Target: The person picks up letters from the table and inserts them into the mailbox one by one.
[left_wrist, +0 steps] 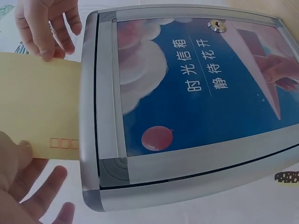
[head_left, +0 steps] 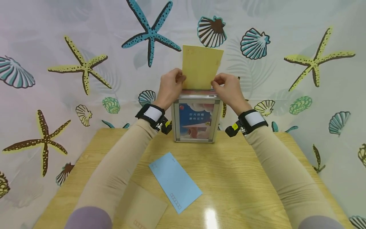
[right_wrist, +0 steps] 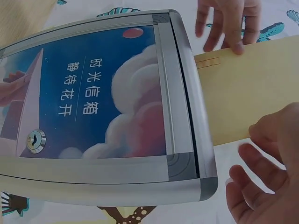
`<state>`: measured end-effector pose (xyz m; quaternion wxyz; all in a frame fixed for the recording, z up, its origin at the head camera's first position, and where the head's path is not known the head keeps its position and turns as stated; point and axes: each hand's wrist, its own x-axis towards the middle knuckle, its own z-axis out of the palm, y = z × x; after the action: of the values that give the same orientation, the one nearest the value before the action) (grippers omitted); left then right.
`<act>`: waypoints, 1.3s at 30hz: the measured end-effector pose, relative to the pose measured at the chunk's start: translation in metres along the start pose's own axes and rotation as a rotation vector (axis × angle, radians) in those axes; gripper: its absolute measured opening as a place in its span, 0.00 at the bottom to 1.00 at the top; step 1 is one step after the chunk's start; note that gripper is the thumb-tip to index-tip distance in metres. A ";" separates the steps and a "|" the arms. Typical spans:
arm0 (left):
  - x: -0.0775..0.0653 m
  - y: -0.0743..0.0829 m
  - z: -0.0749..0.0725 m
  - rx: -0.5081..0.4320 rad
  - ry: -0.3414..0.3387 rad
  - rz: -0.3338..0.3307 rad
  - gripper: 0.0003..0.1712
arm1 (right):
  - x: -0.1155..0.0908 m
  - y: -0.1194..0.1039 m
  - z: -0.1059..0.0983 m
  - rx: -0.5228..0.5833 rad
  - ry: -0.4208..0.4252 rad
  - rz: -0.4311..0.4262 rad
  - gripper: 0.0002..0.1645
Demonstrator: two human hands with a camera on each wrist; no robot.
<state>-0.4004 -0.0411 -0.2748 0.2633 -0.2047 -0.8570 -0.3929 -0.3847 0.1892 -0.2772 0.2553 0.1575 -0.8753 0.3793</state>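
Note:
A yellow envelope stands upright over the top of a silver-framed letter box, its lower edge at the box's top. My left hand pinches the envelope's left edge low down, thumb on the near face. On the opposite edge, my right hand pinches it the same way. In the left wrist view, red printed squares show on the envelope beside the box's rim. The right wrist view has the box's blue picture panel with a round lock.
On the wooden table, a light blue envelope lies slantwise before the box. A tan envelope lies nearer me, partly behind my left sleeve. Behind the table hangs a cloth printed with starfish and shells.

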 end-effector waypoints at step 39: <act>-0.010 -0.004 -0.004 0.120 0.018 -0.019 0.12 | -0.009 0.004 0.000 0.016 0.105 -0.117 0.12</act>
<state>-0.3939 -0.0487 -0.2810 0.2792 -0.1770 -0.8785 -0.3450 -0.3790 0.1931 -0.2849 0.3214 0.1903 -0.8469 0.3784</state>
